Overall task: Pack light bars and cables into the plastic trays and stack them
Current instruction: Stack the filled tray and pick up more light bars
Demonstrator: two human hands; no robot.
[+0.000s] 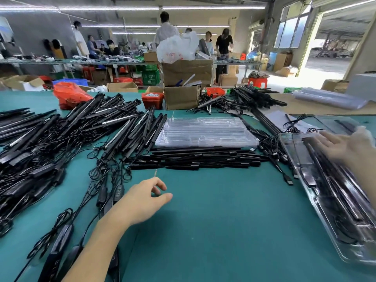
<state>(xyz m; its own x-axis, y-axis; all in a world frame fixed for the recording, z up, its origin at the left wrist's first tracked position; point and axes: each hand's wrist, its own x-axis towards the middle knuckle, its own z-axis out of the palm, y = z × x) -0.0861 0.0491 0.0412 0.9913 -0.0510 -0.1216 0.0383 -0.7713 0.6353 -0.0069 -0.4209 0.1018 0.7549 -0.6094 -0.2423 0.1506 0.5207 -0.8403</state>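
Left hand [142, 202] hovers over worktop [213, 220], grip loosely curled, holding nothing; right hand [341, 147], blurred, fingers spread flat on filled tray [325, 192] at 3 o'clock.

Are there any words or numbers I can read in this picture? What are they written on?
None can be read.
White plastic bag: red print, too blurred to read.
Paper on the far wall: too small to read.
Light bars, cables, clear trays, cardboard boxes: no lettering shows.
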